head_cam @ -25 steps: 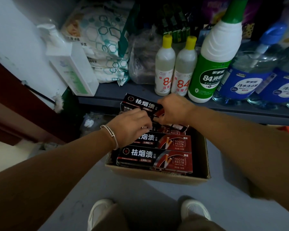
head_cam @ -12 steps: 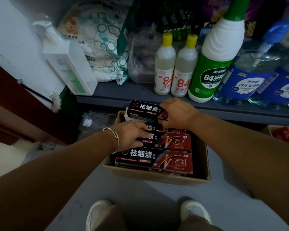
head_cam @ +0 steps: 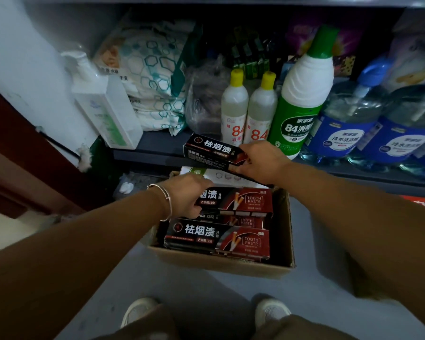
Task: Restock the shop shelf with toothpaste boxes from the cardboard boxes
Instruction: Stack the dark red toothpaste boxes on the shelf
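Note:
An open cardboard box (head_cam: 221, 265) on the floor holds several black-and-red toothpaste boxes (head_cam: 216, 238). My right hand (head_cam: 261, 161) grips the right end of one black toothpaste box (head_cam: 210, 150), raised above the carton at the edge of the grey shelf (head_cam: 152, 149). My left hand (head_cam: 189, 196), with a bracelet on the wrist, grips the left end of another toothpaste box (head_cam: 241, 201) that is lifted slightly off the stack. A white-and-green box (head_cam: 216, 174) shows at the carton's back.
On the shelf stand a white pump bottle (head_cam: 106, 106), stacked patterned packs (head_cam: 152, 77), a plastic bag (head_cam: 204, 101), two small yellow-capped bottles (head_cam: 234, 106), a large green bottle (head_cam: 302, 94) and blue jugs (head_cam: 349, 123). A red carton (head_cam: 422, 202) sits at the right. My shoes are below.
My right hand has lifted its toothpaste box up toward the shelf edge. My left hand has closed on another box in the carton, which now sits raised. A white-and-green box is uncovered.

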`<state>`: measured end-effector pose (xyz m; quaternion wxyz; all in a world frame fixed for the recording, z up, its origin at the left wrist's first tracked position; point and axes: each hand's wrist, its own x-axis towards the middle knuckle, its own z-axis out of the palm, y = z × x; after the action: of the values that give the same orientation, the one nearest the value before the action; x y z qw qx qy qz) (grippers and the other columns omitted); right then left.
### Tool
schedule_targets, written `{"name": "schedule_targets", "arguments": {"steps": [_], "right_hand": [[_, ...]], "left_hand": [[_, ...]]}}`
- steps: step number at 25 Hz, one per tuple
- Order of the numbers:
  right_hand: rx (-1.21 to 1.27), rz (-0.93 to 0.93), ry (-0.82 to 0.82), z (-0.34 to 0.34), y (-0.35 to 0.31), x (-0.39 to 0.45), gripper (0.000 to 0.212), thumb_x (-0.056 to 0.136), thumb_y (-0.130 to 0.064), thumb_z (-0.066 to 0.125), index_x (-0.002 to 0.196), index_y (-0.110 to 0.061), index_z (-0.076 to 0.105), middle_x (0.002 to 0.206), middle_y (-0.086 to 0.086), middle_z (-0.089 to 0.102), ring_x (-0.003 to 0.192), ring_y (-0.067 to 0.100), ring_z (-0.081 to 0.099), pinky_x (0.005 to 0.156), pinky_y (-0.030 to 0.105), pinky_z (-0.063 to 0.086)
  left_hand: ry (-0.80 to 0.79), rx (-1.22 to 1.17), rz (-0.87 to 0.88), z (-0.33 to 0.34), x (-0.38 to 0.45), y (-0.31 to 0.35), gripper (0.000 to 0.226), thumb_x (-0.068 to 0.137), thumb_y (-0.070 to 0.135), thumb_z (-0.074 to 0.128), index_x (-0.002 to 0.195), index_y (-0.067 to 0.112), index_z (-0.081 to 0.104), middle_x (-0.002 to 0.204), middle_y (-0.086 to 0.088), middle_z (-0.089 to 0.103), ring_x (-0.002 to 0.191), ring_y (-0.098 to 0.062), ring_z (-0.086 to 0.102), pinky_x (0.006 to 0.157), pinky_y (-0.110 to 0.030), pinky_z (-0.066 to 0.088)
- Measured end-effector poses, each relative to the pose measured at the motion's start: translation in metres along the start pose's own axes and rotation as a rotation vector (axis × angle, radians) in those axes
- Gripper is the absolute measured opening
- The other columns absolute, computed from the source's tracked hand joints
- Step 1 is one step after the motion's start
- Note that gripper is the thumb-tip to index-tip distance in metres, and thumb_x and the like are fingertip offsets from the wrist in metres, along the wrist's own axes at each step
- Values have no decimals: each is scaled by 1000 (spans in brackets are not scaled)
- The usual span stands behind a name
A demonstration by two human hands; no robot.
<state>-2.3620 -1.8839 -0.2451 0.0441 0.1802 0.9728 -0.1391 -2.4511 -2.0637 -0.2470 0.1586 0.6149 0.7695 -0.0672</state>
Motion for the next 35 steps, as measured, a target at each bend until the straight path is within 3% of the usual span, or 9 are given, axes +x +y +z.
{"name": "schedule_targets", "arguments": {"steps": [3,7,10,13,19,23,27,31,35], "right_hand": [[87,-58,26,-40,-10,-13,46,87,-46,59,118,-12,59,111,9,60,101,24,57,86,30,48],[126,-136,103,-114,-33,-33,39,87,-42,61,113,-12,63,93,3,59,88,17,55,74,24,42],[178,-167,150,-165,-47,-46,40,85,-40,64,112,-11,64,91,1,62,80,15,60,68,26,46],[161,-187,225,-203,-64,-40,43,84,-41,65,114,-11,64,101,5,66,87,17,60,77,30,51],[147,-144,313,-258,-100,11,49,83,-38,69,121,-10,58,112,3,63,101,19,59,80,25,45],[176,-120,365,-289,-120,45,46,83,-31,70,123,-13,57,101,-2,59,89,12,54,74,23,42],[134,-112,433,-316,-135,84,48,81,-31,71,122,-12,57,110,3,61,91,14,54,76,26,45],[93,-85,436,-336,-147,132,45,80,-34,72,116,-13,56,106,3,60,90,17,58,72,29,49],[-13,-55,401,-350,-151,180,44,81,-33,71,117,-12,54,113,6,60,101,21,58,87,34,51]], "left_hand": [[37,87,-23,-40,-19,0,62,83,26,60,139,14,36,132,-6,48,122,-20,44,102,-26,36],[147,172,-46,-102,-54,8,57,82,28,61,134,15,43,128,-5,51,117,-19,47,99,-26,39],[239,213,-55,-144,-76,13,54,81,25,62,132,14,47,124,-5,55,113,-20,50,96,-25,40],[346,231,-37,-178,-88,2,53,77,21,64,128,11,52,120,-8,59,109,-23,53,95,-29,44],[453,276,-21,-241,-93,-50,49,79,22,63,127,14,51,119,-3,57,109,-20,53,91,-27,44],[508,290,-37,-273,-94,-92,58,81,25,62,135,18,44,124,-1,54,113,-17,50,94,-24,39],[563,303,-30,-304,-84,-137,61,79,28,61,136,16,44,125,-4,55,115,-20,51,97,-26,41],[602,328,-37,-329,-63,-176,65,82,27,63,141,17,37,135,0,48,123,-17,45,102,-22,35],[573,360,-12,-346,-37,-211,66,86,29,59,144,17,31,140,0,43,128,-15,38,107,-24,32]]}}
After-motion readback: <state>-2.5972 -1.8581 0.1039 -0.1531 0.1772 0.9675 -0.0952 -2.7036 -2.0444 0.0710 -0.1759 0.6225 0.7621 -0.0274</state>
